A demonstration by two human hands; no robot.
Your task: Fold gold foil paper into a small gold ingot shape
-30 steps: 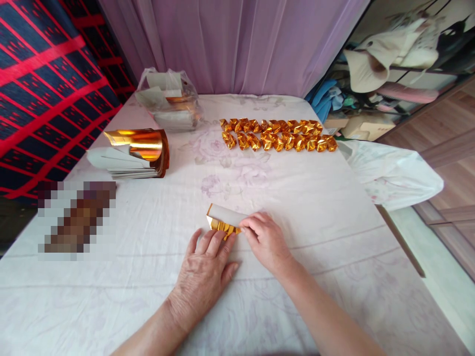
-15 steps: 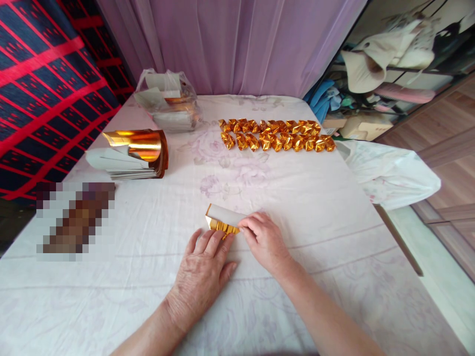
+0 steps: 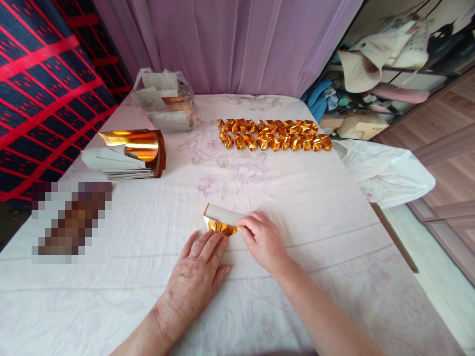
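At the far left of the tabletop (image 3: pixel 334 257) sits a stack of gold foil sheets (image 3: pixel 129 153), with a clear plastic bag (image 3: pixel 165 99) of more paper behind it. Your left hand (image 3: pixel 196 277) lies flat, fingers spread and gripping nothing, its fingertips touching the near edge of the rolled gold paper (image 3: pixel 220 220) lying just ahead of you in the middle. Your right hand (image 3: pixel 263 240) pinches that roll's right end in a narrow grip, and further right, well beyond, two rows of folded gold pieces (image 3: pixel 274 134) line the far side.
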